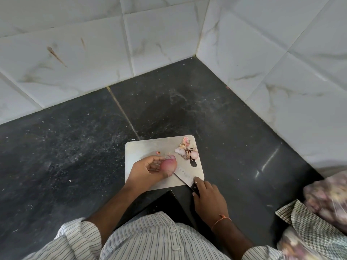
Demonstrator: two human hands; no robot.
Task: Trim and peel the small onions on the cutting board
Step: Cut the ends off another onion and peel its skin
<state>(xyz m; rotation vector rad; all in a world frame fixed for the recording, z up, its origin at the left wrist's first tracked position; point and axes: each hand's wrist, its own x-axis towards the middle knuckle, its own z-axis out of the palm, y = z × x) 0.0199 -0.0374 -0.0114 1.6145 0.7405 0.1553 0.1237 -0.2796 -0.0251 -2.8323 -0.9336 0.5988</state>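
Onion: small pink round onion (168, 164), centre of the frame, on the square steel cutting board (142, 147) lying on the black stone tabletop (65, 147).
Left grip: my left hand (148, 170) pinches the onion.
Right grip: my right hand (208, 197) clasps the black-handled steel knife (185, 177).
Handling: light, firm, slick once skinned, I judge; hold its sides.
Hidden: blade tip behind the onion; peel scraps (186, 150) blurred.

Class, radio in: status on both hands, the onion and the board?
Left hand grips onion. Right hand grips knife, blade at onion. Peels heaped on board corner.
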